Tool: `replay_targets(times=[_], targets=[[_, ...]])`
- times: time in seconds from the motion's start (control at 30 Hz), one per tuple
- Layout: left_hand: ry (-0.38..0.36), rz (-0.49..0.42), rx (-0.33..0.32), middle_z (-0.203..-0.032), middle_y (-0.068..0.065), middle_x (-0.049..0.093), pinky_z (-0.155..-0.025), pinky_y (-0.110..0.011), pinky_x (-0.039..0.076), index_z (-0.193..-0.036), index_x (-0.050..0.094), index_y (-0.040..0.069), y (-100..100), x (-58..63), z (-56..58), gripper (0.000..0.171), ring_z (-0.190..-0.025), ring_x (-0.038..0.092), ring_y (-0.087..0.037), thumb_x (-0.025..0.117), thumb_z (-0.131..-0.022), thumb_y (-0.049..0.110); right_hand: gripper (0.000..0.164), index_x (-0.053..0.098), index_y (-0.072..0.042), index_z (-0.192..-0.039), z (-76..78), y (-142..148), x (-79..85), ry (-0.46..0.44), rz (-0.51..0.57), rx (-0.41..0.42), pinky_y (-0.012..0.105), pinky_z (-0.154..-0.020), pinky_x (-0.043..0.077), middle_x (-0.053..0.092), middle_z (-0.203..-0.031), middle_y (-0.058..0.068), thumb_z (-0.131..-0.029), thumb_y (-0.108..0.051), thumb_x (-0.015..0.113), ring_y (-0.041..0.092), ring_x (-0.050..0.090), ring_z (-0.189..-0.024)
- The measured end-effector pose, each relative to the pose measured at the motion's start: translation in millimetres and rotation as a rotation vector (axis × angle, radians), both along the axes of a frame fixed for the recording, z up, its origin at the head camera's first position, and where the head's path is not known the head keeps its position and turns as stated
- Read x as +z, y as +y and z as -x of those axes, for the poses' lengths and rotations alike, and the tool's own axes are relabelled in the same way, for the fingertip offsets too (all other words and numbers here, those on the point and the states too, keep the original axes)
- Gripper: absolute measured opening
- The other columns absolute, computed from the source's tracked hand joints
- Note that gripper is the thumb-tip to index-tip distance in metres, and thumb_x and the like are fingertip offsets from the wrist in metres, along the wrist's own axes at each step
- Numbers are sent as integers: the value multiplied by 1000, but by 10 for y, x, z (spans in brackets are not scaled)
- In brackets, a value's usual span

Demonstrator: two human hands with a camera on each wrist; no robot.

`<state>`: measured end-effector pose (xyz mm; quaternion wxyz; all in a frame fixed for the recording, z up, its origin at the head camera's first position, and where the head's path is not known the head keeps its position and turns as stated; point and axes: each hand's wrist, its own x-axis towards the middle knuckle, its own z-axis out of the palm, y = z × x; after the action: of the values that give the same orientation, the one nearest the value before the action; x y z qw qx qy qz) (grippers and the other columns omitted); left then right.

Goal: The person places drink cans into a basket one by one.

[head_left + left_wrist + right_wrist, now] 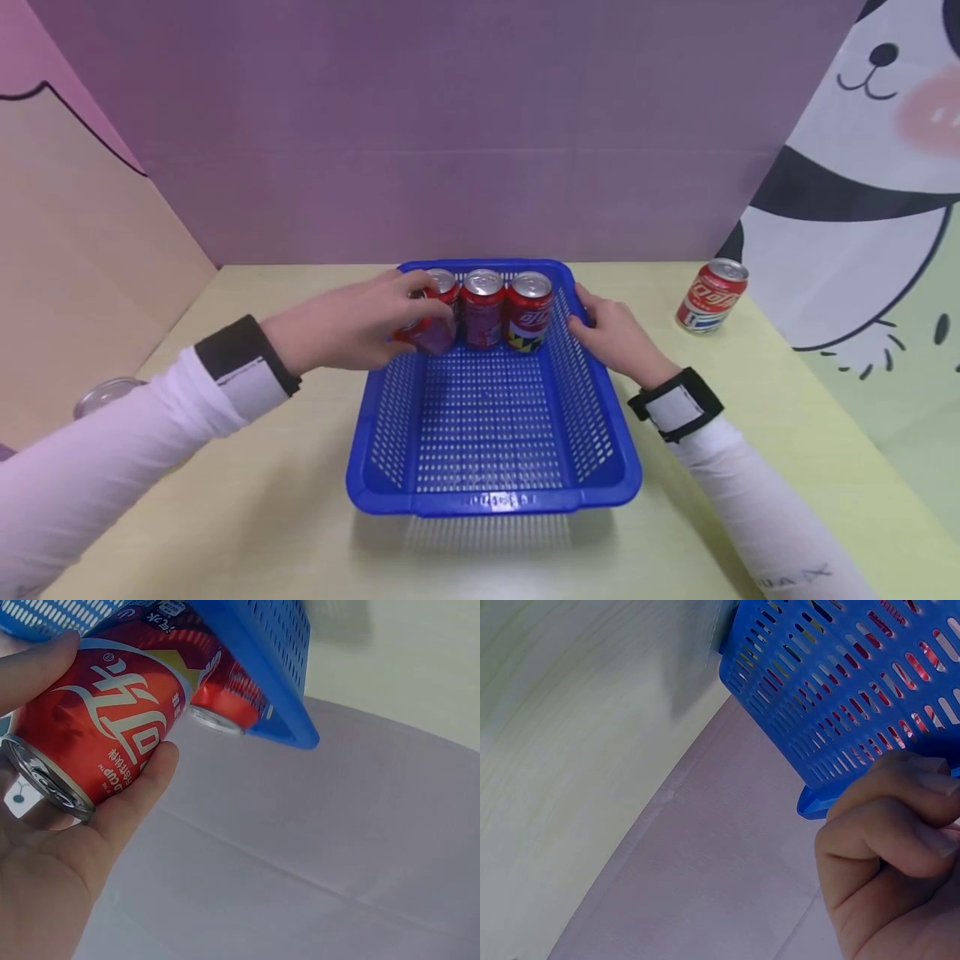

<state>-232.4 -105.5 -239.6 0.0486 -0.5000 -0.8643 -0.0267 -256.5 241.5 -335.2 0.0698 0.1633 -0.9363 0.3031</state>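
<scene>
My left hand (356,321) grips a red soda can (105,712), fingers and thumb around its sides. That can is tilted over the far left part of a blue plastic basket (495,502). Three more red cans stand in a row along the basket's far end: a left can (442,282) partly covered by the fingers, a middle can (483,312) and a right can (529,312). On the opposite side, my right hand (617,337) holds the basket's right rim, its fingers curled at the edge in the right wrist view.
Another red can (712,296) stands on the pale wooden table (750,417) at the far right. At the left, a silvery round top (108,393) shows partly behind my left sleeve. A purple wall (480,150) rises behind the basket.
</scene>
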Motion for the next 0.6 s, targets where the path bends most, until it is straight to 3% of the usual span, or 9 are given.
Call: replay_targets(times=[0.6], targets=[[-51,36,48,-129,-13,53,-87,-44,53,-128,65,15,32,-166,19,51,-108,54,-32,81,-80,9,60,31,11,-147,-14,1,13,10,-6,5,31,-47,37,45,-64,5,-98,-14,53,17,44,-48]])
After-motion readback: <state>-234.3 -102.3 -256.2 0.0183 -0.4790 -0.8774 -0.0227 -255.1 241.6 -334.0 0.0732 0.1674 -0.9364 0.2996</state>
